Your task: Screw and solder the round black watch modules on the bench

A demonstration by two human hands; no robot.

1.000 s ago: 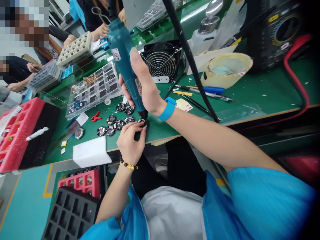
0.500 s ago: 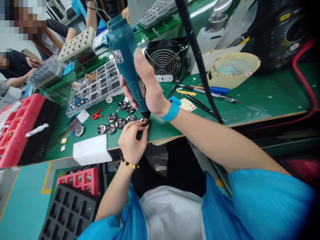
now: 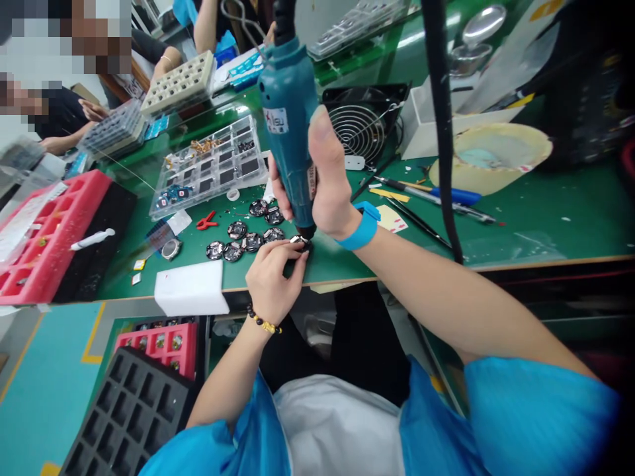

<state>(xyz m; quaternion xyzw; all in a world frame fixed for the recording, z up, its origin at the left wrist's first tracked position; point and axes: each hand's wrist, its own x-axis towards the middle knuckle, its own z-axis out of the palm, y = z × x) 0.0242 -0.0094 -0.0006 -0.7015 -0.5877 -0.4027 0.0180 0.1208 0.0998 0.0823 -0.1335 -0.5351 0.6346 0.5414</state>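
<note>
left hand point(image 3: 272, 277): thumb and fingertips pinching a round black part point(image 3: 300, 244) near the front edge of the green bench point(image 3: 342, 258); right hand point(image 3: 331, 188): fingers wrapped round a teal power screwdriver point(image 3: 288, 142), thumb along its side, tip pointing down at that part, contact not clear; seven loose discs point(image 3: 253, 242) just to the left; beyond, a red clip point(image 3: 207, 221), then a clear compartment tray point(image 3: 208, 194) and a black fan point(image 3: 357, 129)

A blue pen point(image 3: 466, 197) lies beside a yellowish roll point(image 3: 476, 175), near a black fan point(image 3: 361, 125).
</note>
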